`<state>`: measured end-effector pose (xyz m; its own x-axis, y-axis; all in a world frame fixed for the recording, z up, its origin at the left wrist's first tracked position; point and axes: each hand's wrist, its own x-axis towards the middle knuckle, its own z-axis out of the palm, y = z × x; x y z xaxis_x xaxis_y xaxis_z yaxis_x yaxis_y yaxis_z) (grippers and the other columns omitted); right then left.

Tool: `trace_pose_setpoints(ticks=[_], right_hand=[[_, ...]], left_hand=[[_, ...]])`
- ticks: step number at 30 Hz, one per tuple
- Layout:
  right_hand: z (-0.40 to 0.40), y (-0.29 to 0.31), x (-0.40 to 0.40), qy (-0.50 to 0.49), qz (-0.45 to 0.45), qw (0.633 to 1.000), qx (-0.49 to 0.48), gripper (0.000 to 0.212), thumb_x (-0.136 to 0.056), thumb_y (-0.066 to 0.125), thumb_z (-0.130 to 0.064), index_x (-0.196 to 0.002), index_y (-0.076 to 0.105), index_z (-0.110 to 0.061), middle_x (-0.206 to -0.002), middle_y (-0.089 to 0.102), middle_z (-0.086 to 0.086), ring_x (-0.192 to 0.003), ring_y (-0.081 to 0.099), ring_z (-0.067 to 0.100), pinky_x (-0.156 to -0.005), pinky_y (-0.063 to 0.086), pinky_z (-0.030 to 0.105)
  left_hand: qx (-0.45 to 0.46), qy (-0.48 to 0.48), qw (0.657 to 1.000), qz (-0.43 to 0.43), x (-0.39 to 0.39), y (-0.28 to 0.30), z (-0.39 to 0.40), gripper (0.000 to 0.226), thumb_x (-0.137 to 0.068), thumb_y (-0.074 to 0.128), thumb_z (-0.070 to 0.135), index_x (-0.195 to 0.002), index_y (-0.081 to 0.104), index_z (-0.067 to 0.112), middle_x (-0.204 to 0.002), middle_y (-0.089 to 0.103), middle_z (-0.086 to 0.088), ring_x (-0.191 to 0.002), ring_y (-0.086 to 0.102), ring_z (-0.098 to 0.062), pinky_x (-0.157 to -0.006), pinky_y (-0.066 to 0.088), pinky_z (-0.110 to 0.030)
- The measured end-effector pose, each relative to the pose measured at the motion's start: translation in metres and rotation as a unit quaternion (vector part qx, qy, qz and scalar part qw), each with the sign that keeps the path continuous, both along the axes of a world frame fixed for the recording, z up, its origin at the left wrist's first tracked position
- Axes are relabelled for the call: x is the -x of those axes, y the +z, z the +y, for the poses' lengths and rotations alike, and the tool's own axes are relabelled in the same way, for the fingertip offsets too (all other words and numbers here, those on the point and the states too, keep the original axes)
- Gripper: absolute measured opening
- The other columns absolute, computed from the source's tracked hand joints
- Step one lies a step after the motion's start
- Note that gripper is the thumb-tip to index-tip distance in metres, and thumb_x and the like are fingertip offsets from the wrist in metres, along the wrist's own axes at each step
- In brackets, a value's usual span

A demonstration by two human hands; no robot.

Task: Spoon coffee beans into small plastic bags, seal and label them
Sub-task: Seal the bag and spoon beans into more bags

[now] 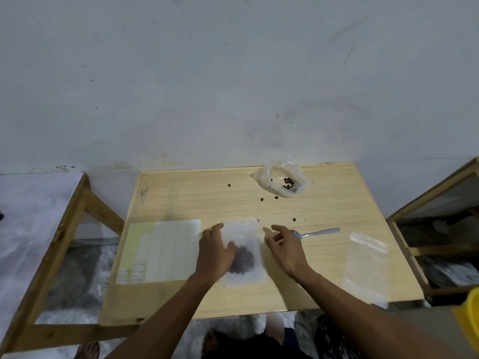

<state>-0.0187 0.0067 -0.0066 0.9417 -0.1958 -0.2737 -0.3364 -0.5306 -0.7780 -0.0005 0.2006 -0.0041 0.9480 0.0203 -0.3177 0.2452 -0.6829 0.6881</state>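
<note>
- The filled bag (243, 251) lies flat on the worktop (324, 208), a dark heap of coffee beans (242, 260) showing through its lower half; spooning for this one looks finished, and the step in hand seems to be closing or flattening it.
- The left hand (216, 248) rests on the bag's left edge with fingers spread and fairly straight, pressing, not gripping.
- The right hand (283, 248) hovers just right of the bag, fingers loosely bent, holding nothing that can be seen; its outline is blurred.
- The spoon (315, 233) lies just beyond the right hand, untouched.
- Next move, as a guess: run fingers along the bag's top strip to seal it, then peel a label from the label sheet (166, 251) lying just left of the bag.
- An empty bag (366, 265) waits near the worktop's right edge.
- The supply bag (283, 183) sits open at the far side, with few beans left inside and loose beans (261, 199) scattered near it.
- The worktop is pale wood, pushed against a scuffed grey wall (233, 86); wooden frames stand on either side, and a yellow container (470, 322) shows at the lower right.
</note>
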Motion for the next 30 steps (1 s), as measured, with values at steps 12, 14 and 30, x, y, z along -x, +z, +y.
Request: trace_pose_setpoints(ticks=[12,14,30], right_hand=[[-0.147,-0.012,0.048,-0.228,0.087,0.953,0.180,0.045,-0.092,0.057,-0.034,-0.134,0.050,-0.019,-0.130,0.048,0.015,-0.121,0.045,0.036,-0.096,0.042,0.047],[-0.163,-0.015,0.063,-0.257,0.143,0.936,0.193,0.051,-0.092,0.056,-0.038,-0.138,0.045,-0.021,-0.138,0.041,0.016,-0.127,0.037,0.039,-0.102,0.037,0.051],[-0.175,-0.015,0.072,-0.422,0.095,0.901,-0.010,0.034,-0.094,0.056,-0.021,-0.125,0.054,-0.007,-0.124,0.060,0.021,-0.111,0.056,0.038,-0.095,0.047,0.045]], left_hand=[[0.144,-0.240,0.959,0.040,-0.002,0.012,-0.156,0.026,-0.094,0.052,0.014,-0.120,0.056,0.018,-0.089,0.064,-0.002,-0.069,0.057,-0.021,-0.062,0.045,-0.030],[0.158,-0.260,0.948,0.090,0.008,0.007,-0.180,0.029,-0.094,0.050,0.013,-0.123,0.053,0.017,-0.093,0.064,-0.009,-0.068,0.055,-0.022,-0.061,0.044,-0.029],[0.120,-0.334,0.899,0.255,0.025,-0.009,-0.227,0.046,-0.096,0.054,0.026,-0.141,0.047,0.022,-0.137,0.055,-0.001,-0.118,0.054,-0.016,-0.095,0.042,-0.024]])
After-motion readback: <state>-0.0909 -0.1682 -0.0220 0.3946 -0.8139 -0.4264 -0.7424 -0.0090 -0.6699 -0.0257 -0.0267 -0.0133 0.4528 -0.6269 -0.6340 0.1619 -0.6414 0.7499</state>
